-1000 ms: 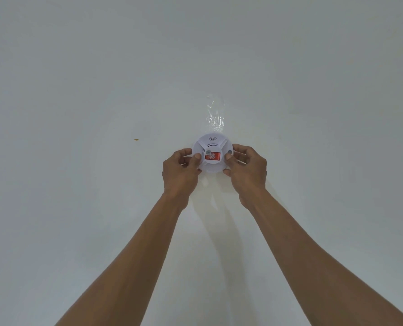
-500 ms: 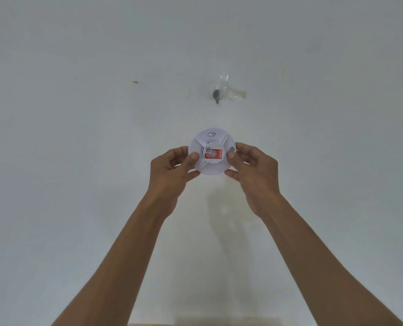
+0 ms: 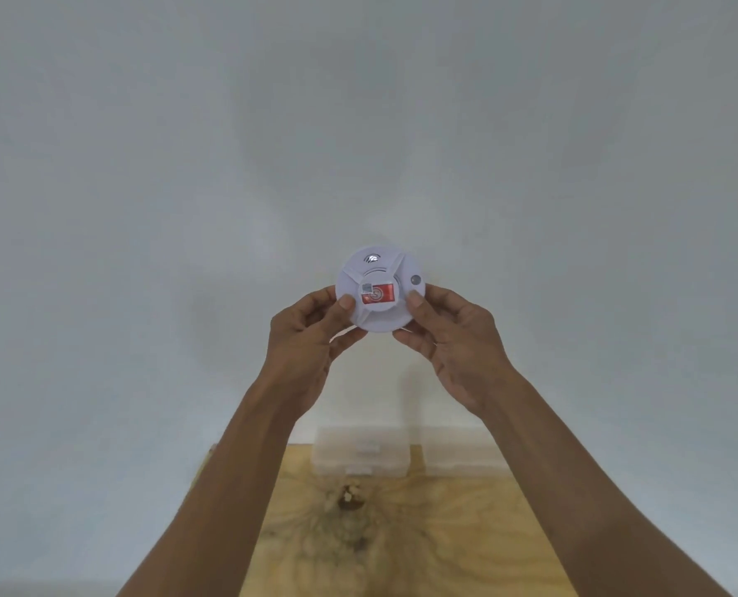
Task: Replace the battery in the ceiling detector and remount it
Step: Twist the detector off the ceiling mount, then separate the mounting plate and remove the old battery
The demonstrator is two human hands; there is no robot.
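Left grip: I read my left hand (image 3: 305,338) clamped on the left rim of the detector (image 3: 380,290), thumb on the front face, fingers curled behind the edge.
Right grip: I read my right hand (image 3: 453,338) clamped on the right rim, thumb tip on the face beside the centre disc, fingers wrapped behind.
Detector position: held between both grips, in the air in front of a pale plain wall (image 3: 143,209), front face toward me.
Detector face: white and round, with raised ribs, a red label (image 3: 378,293) on the centre disc and a small grey button (image 3: 415,279) just above the right thumb.
Below the grips: I see a wooden worktop (image 3: 466,532) with a dark knot; a clear plastic box (image 3: 363,452) sits at its far edge against the wall.
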